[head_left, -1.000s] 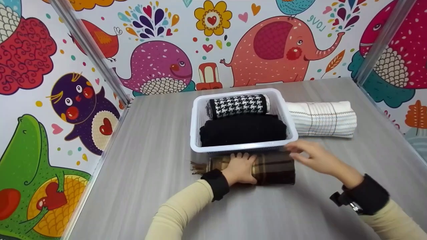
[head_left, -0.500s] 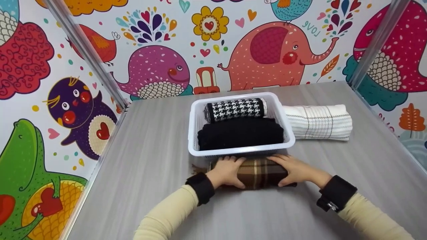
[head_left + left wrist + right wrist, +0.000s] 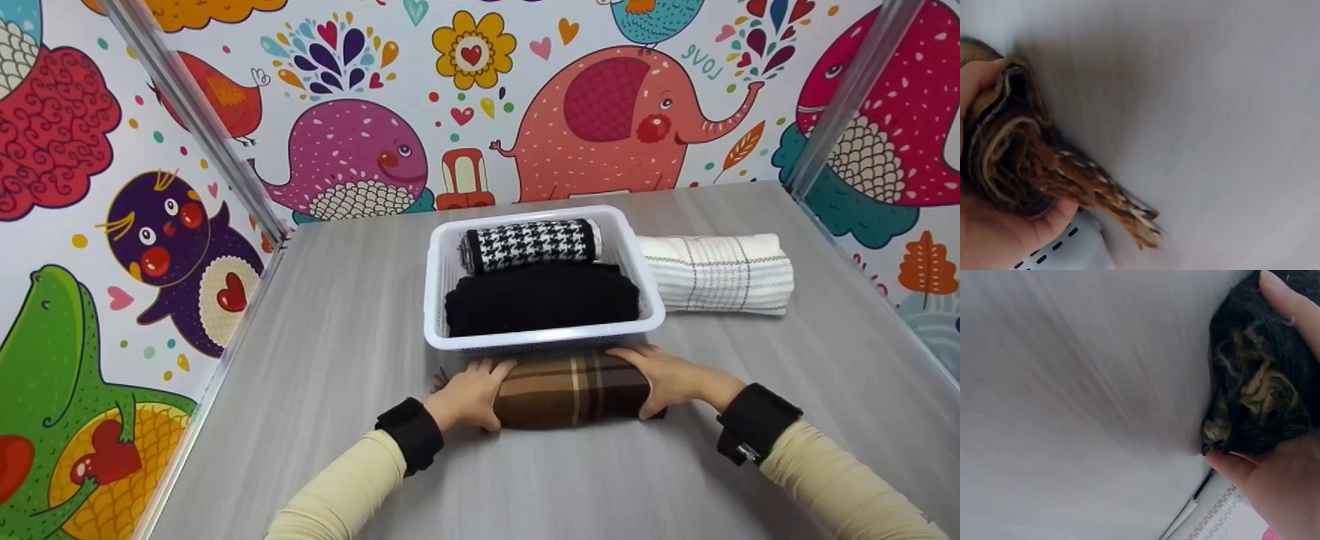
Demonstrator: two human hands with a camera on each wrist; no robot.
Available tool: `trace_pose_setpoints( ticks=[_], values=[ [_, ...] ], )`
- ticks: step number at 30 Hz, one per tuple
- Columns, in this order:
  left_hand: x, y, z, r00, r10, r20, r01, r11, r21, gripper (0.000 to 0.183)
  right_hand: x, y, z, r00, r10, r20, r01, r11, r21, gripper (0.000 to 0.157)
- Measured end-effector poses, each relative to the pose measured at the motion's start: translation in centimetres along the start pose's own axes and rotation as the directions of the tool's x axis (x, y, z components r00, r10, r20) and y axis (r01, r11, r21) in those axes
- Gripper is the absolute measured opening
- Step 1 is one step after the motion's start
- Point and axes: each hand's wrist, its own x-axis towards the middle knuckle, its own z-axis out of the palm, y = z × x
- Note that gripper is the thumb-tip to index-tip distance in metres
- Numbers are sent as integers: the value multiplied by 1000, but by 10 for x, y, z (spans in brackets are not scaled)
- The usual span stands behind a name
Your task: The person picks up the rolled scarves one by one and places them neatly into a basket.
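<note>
A rolled brown plaid scarf lies crosswise on the table, close in front of the white basket. My left hand grips its left end, thumb on the near side and fingers over the far side. Around the right end curls my right hand in the same way. In the left wrist view, a twisted fringe sticks out of the coiled end between thumb and fingers. The right wrist view shows the dark other end of the scarf held between thumb and fingers.
Just beyond the scarf stands the white plastic basket. Inside it are a black rolled cloth and a black-and-white houndstooth roll. A white plaid roll lies against the basket's right side. Printed panels border the grey table.
My right hand has come in from beside the basket's corner and taken hold of the scarf's right end. The left hand has slid from the roll's middle to its left end.
</note>
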Motion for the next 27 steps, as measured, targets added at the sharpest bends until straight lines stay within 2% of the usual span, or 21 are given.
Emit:
trace_pose_setpoints(
  ticks=[5, 7, 10, 14, 18, 23, 27],
  values=[
    [-1, 0, 4, 1000, 0, -25, -1, 1000, -21, 91, 4, 5, 4, 988, -122, -95, 116, 991, -60, 86],
    [-1, -1, 6, 999, 2, -49, -4, 999, -36, 88, 5, 7, 5, 978, -166, -125, 161, 986, -43, 81],
    [-2, -2, 9, 997, 5, -82, -10, 998, -61, 83, 7, 11, 5, 973, -187, -135, 190, 982, 12, 75],
    [-1, -3, 10, 995, 12, -95, -18, 997, -70, 80, 8, 14, 3, 979, -171, -109, 178, 982, 64, 72],
    [-2, -4, 5, 997, 8, -76, -13, 998, -63, 80, 7, 13, 2, 983, -160, -91, 168, 982, 84, 71],
    [-5, -3, -5, 998, 22, -67, -25, 998, -52, 80, 2, 5, -2, 983, -150, -101, 157, 985, 64, 71],
    [-10, -2, -17, 995, 56, -79, -60, 997, -46, 80, -7, -12, -13, 989, -103, -109, 106, 994, 27, 70]
  ],
)
